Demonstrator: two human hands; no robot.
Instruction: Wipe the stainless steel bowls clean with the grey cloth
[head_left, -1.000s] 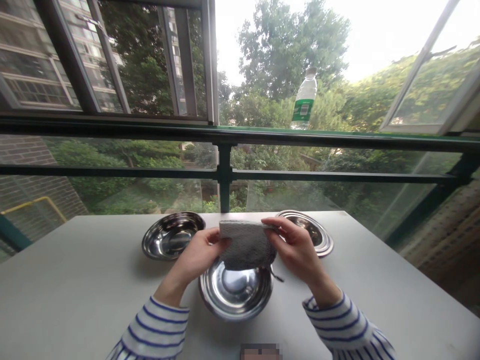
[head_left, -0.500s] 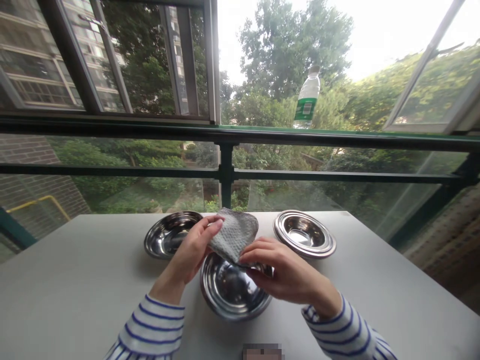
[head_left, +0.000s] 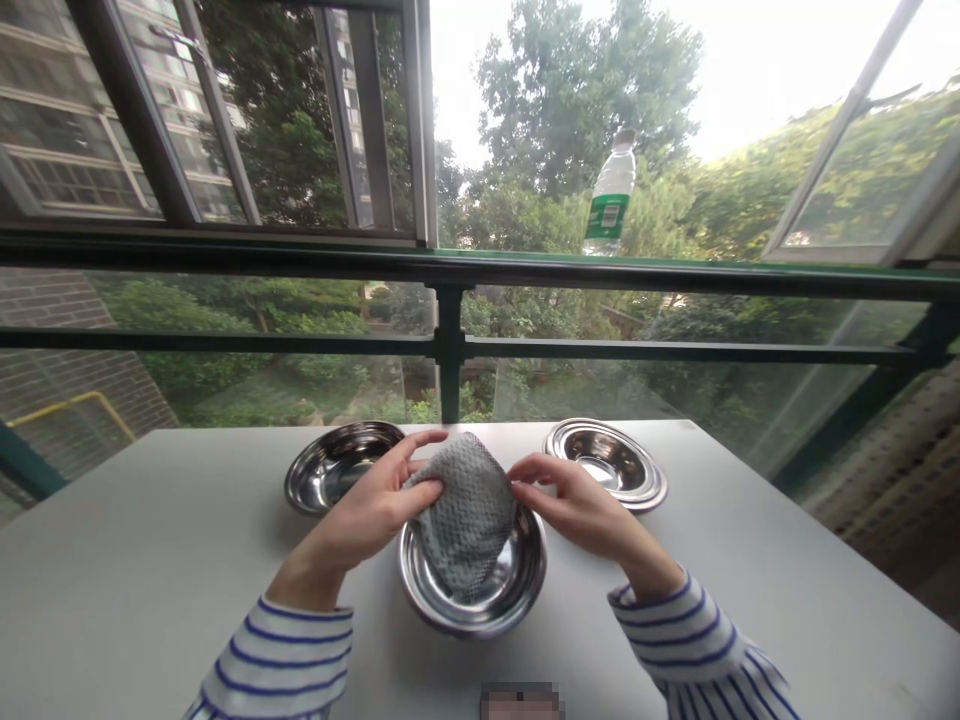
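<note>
A grey textured cleaning cloth point(head_left: 469, 515) hangs over the near steel bowl point(head_left: 480, 622), covering part of its inside. My left hand point(head_left: 382, 500) grips the cloth's left edge, thumb on the front face. At the cloth's right edge, my right hand point(head_left: 574, 498) pinches it between thumb and fingers. Behind my left hand a second steel bowl point(head_left: 319, 480) stands partly hidden. Beyond my right hand is a steel bowl with a wide rim point(head_left: 649, 485), which looks like stacked pieces.
The bowls stand on a white table point(head_left: 150, 560) that reaches to a dark green railing point(head_left: 300, 262). A clear plastic bottle with a green label point(head_left: 609, 200) is upright by the railing. A blurred-out object point(head_left: 521, 702) lies at the near edge of view.
The cloth has opened out from a folded shape and its lower corner now hangs down over the bowl. My right hand has shifted up and right along the cloth's edge.
</note>
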